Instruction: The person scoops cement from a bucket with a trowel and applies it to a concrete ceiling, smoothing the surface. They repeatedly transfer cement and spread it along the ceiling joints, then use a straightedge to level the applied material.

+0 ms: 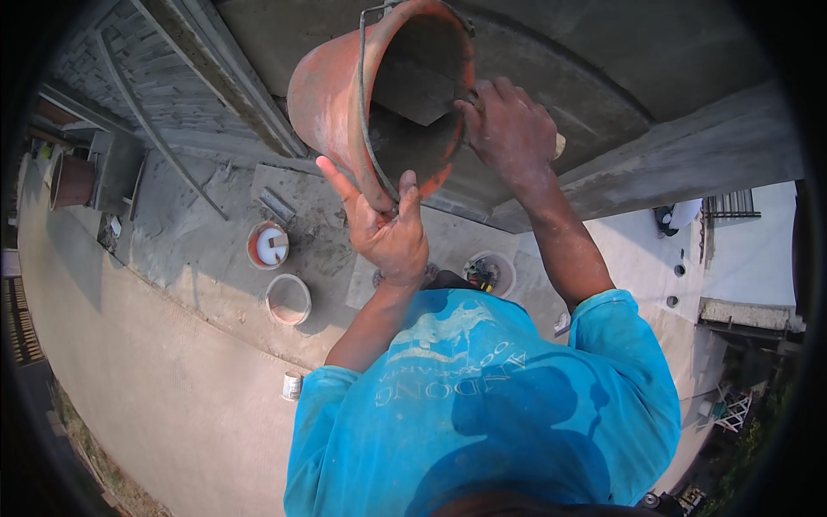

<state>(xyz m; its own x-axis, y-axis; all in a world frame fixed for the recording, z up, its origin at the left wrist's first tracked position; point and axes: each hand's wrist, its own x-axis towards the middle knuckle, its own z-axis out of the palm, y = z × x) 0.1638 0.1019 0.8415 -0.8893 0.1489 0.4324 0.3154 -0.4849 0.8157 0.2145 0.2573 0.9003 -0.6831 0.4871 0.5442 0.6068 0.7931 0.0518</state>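
Note:
A scuffed orange-red bucket point(332, 99) is tipped toward me at the top of the head view, its wire handle hanging across the near side. My left hand point(388, 231) supports it from below, thumb and a finger spread at the rim. In my right hand point(515, 133) is a trowel, its pale handle end point(560, 146) sticking out past the fist. The trowel's flat grey blade point(417, 93) reaches inside the bucket. Grey residue coats the bucket's inner wall, and its bottom is in shadow.
On the ground stand a small bucket of white liquid point(269, 246), a pale bucket point(288, 300), a can point(292, 385) and a tub of tools point(493, 272) by my feet. A grey plastered wall point(637, 159) rises ahead. A long curved strip point(146, 121) leans at the left.

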